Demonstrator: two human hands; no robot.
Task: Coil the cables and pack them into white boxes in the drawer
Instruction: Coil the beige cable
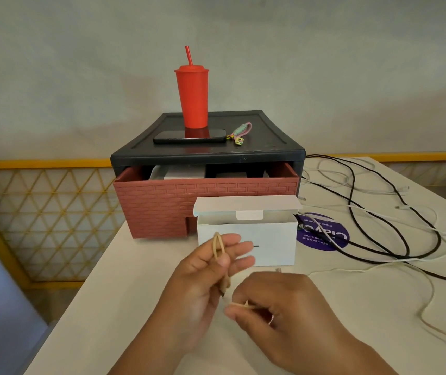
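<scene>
White box [270, 239] open mid-frame above my left hand [202, 282], which pinches a tan cord [217, 246] looped upright; right hand [278, 307] pinches its tail

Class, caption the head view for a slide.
Left hand and right hand loop a thin cable before an open white box and drawer.

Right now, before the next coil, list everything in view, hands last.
white table: 1, white, bears everything
black plastic drawer unit: 1, black, on table
brick-patterned drawer: 1, red-brown, pulled open
white boxes: count unclear, white, inside drawer
red plastic tumbler with straw: 1, red, atop unit
black phone: 1, black, flat before tumbler
pink-green keychain strap: 1, right of phone
white cardboard box: 1, white, lid open, before drawer
round purple sticker: 1, purple, right of box
loose cables: several, black and white, table right
thin tan cord: 1, tan, between hands
left hand: holds cord loop
right hand: pinches cord end
</scene>
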